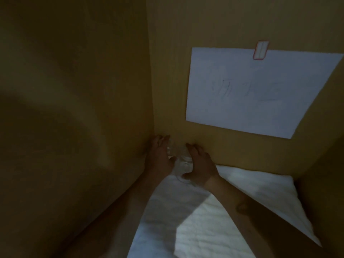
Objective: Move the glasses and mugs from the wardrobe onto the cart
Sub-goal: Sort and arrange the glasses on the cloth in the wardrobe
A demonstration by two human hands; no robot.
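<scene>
Deep in the wardrobe's back left corner [151, 116], both hands reached for clear glasses [178, 157] standing on a white cloth [232, 185]. The left hand [160, 155] and right hand [200, 162] each curled around glass, though the grip was too dim to confirm. A taped paper sheet [256, 90] hung on the back wall.
</scene>
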